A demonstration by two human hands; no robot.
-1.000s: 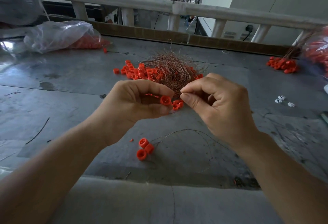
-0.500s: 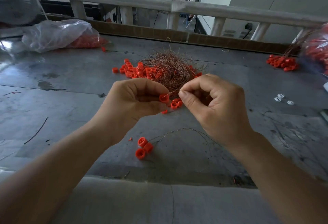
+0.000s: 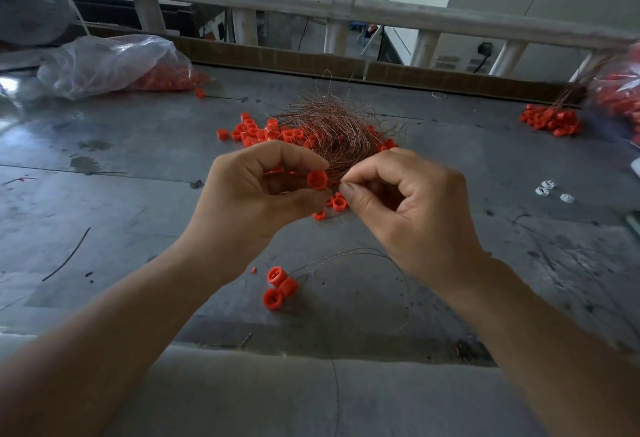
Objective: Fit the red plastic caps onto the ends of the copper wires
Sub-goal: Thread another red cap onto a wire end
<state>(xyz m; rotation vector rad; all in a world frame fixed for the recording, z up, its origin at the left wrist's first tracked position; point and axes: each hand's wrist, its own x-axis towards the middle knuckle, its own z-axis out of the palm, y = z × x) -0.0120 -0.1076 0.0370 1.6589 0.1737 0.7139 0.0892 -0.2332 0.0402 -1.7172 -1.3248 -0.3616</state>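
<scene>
The grey counter spreads out in front of me, with a clear plastic bag of spare caps at its far left. In the middle lies the tangle of copper wires, with loose red caps scattered around its left side. Nearer to me, three caps lie bunched together with thin wires running off from them, so I judge those finished.

My left hand is raised above the counter, thumb and fingers curled round a single red cap, round face toward me. My right hand is just beside it, thumb and forefinger closed in a pinch on what I take to be a wire end, too fine to make out.

To do this well I should keep the cap steady. I should hold the wire close to its tip so it cannot buckle, line it up with the hole, then push straight in.
</scene>
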